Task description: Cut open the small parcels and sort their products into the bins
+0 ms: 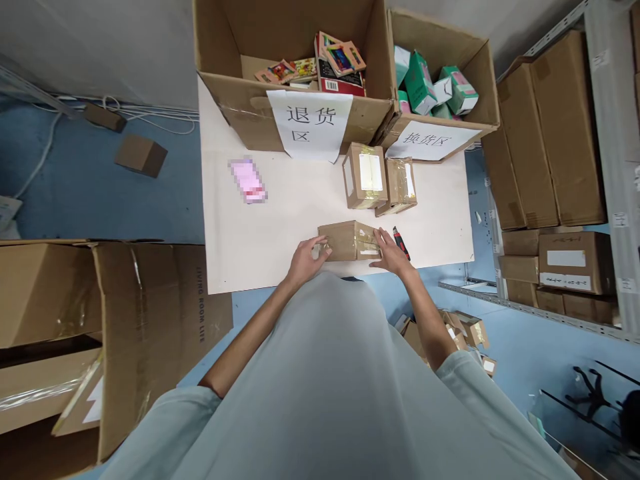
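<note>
A small taped cardboard box (342,241) lies near the front edge of the white table (280,247). My left hand (306,259) grips its left end, thumb and fingers curved around the corner. At the opposite end my right hand (392,253) holds the box, its fingers against the tape and a white label. A red and black utility knife (401,244) rests just right of my right hand. Beyond the box stand two more taped parcels, one (366,177) with a large white label and another (399,187) close beside it.
At the back, a large carton (235,113) holds booklets; a second carton (485,110) holds green and white boxes. A blurred pink item (249,180) lies on the table's left side. Big cartons (145,320) stand left, shelving (613,200) with boxes right, and opened boxes (470,327) on the floor.
</note>
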`<state>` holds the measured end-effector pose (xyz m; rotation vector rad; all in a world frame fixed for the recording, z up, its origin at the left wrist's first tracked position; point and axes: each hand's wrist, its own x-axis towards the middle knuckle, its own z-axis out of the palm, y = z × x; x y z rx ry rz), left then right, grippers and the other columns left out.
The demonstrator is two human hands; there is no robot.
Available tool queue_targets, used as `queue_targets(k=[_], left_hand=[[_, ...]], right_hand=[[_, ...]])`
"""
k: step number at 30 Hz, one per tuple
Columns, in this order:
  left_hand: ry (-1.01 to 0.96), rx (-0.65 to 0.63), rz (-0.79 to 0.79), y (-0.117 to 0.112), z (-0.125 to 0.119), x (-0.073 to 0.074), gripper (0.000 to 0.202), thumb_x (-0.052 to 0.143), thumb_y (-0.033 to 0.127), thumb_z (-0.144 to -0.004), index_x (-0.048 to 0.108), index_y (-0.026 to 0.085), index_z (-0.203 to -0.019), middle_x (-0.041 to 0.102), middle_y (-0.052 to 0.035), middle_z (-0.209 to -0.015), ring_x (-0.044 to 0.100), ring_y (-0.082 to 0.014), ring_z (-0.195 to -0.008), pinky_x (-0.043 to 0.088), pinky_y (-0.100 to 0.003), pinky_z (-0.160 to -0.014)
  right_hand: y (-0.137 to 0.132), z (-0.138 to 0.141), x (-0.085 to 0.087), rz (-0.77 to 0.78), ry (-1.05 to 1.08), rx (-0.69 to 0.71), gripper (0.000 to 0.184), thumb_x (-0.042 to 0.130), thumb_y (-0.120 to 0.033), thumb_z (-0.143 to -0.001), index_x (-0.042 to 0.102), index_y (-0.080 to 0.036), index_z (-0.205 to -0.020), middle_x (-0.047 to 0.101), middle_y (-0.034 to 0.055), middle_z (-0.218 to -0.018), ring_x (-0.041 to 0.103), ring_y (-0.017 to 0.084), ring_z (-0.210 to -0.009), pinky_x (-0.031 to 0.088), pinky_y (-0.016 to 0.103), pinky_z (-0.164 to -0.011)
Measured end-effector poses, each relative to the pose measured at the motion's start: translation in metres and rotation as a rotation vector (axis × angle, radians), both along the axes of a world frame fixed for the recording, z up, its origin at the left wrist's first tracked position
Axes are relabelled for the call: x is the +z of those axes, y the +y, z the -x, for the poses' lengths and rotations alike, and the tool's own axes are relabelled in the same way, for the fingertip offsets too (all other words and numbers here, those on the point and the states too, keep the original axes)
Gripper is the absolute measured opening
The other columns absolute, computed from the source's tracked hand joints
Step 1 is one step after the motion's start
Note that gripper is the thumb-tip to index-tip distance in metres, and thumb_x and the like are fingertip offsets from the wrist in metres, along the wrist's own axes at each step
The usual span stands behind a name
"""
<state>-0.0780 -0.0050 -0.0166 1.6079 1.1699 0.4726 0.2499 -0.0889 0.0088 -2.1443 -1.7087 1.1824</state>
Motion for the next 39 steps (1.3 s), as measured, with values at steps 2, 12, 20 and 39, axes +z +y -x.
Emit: queue_targets(k=[2, 12, 20, 39], left_hand=[[-0.045, -0.027, 0.002, -0.004, -0.015, 0.011, 0.053, 0.067, 0.050, -0.104, 0.070, 0.028, -0.151, 0.081, -0.0073, -0.146, 0.068, -0.0302, -0.144, 0.057, -0.053, -0.126], [-0.131, 0.070, -0.040, -0.011, -0.076, 0.027, 0.041, 0.060, 0.042, -0.108, 0.074, 0.024, -0.142, 0.078, -0.0105, -0.135, 0.079, -0.0246, -0.127, 0.066, -0.044, -0.116], [0.054, 0.102, -0.074, -0.016, -0.091, 0.029, 0.037, 0.058, 0.038, -0.109, 0.075, 0.023, -0.139, 0.083, -0.0089, -0.131, 0.081, -0.0253, -0.117, 0.068, -0.045, -0.109], [0.225, 0.090, -0.056, -0.018, -0.112, 0.024, 0.027, 0.076, 0.034, -0.096, 0.087, 0.023, -0.117, 0.085, -0.0105, -0.121, 0.077, -0.0321, -0.108, 0.061, -0.049, -0.108]], right_hand=[[-0.010, -0.004, 0.008, -0.034, 0.117, -0.098, 0.134, 0.107, -0.051, -0.073, 0.036, -0.029, -0.184, 0.031, 0.0182, -0.191, 0.027, 0.042, -0.178, 0.030, 0.065, -0.144], [-0.036, -0.021, 0.000, -0.224, 0.399, -0.573, 0.080, 0.078, -0.074, -0.094, 0.070, -0.025, -0.158, 0.073, 0.0154, -0.155, 0.074, 0.034, -0.134, 0.062, 0.055, -0.119], [-0.048, -0.058, -0.025, -0.188, 0.554, -0.693, 0.109, 0.087, -0.079, -0.082, 0.056, -0.024, -0.170, 0.065, 0.0165, -0.168, 0.065, 0.034, -0.152, 0.050, 0.056, -0.133], [-0.048, -0.061, -0.028, -0.204, 0.552, -0.602, 0.093, 0.079, -0.084, -0.090, 0.069, -0.022, -0.159, 0.074, 0.0169, -0.155, 0.073, 0.037, -0.141, 0.062, 0.056, -0.122]])
